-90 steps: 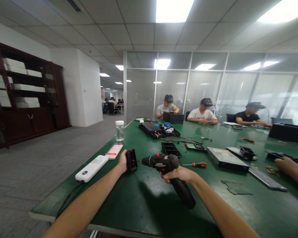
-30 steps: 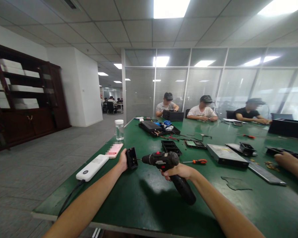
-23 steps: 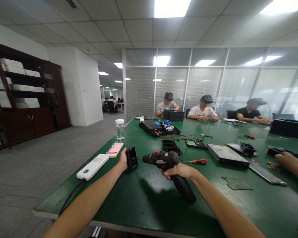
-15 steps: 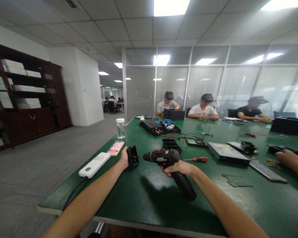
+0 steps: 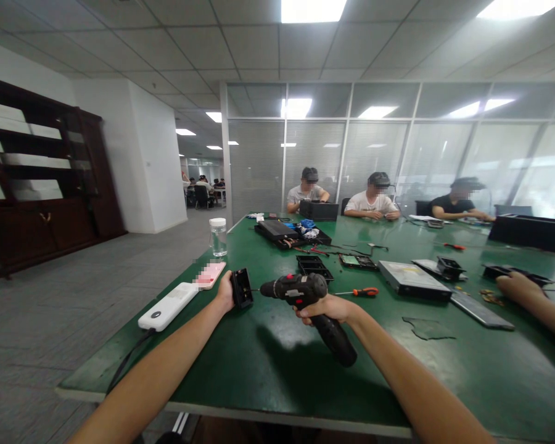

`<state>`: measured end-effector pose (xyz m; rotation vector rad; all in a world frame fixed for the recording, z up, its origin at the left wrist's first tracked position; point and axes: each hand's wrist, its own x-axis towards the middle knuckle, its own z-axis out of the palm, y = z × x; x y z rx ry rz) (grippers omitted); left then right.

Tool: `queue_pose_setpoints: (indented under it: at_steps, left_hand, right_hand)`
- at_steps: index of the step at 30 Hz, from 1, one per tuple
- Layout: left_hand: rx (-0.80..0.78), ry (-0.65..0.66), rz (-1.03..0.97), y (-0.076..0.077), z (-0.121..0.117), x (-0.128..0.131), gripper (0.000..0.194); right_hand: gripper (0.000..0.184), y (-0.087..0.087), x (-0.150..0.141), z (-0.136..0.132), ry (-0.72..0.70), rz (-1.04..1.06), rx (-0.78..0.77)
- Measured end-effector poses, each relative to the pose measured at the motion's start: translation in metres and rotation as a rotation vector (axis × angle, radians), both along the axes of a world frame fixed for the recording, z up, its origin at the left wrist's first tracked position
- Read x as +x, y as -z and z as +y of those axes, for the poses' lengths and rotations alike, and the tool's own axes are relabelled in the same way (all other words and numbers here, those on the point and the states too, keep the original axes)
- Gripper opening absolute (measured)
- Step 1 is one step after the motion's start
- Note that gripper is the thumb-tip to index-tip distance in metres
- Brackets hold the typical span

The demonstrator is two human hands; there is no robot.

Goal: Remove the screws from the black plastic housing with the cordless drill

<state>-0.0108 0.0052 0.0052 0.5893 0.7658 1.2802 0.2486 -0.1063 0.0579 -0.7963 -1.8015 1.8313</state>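
My left hand (image 5: 226, 292) grips a small black plastic box-like part (image 5: 242, 288), its open side turned toward the drill. Wrapped round the handle of a black cordless drill (image 5: 296, 290) is my right hand (image 5: 326, 309). The drill's thin bit points left at the black part; whether its tip touches inside is too small to tell. Just behind the drill lies a black frame with compartments (image 5: 313, 269). A screwdriver with an orange and black handle (image 5: 365, 292) rests right of the drill.
On the green table (image 5: 203, 376) are a white power strip (image 5: 169, 305), a pink phone (image 5: 213, 274), a clear jar (image 5: 219, 239), a metal disc drive (image 5: 414, 279) and a glass-like shard (image 5: 428, 328). A co-worker's hand (image 5: 518, 285) is at the right; several people sit beyond.
The whole view has shifted slightly, with things appearing a little further left and higher. Both hands keep their grips, and the drill stays pointed at the black part.
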Motion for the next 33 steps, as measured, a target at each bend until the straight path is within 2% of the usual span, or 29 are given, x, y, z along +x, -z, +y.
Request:
queue_pose_setpoints:
  at_steps: [15, 33]
  left_hand:
    - [0.062, 0.013, 0.034, 0.0026, 0.0034, -0.0007, 0.031]
    - [0.000, 0.005, 0.018, -0.0021, -0.0017, 0.0010, 0.034]
  right_hand:
    - [0.032, 0.0021, -0.0010, 0.0017, 0.021, -0.005, 0.049]
    - [0.033, -0.0001, -0.0001, -0.0001, 0.023, -0.006, 0.014]
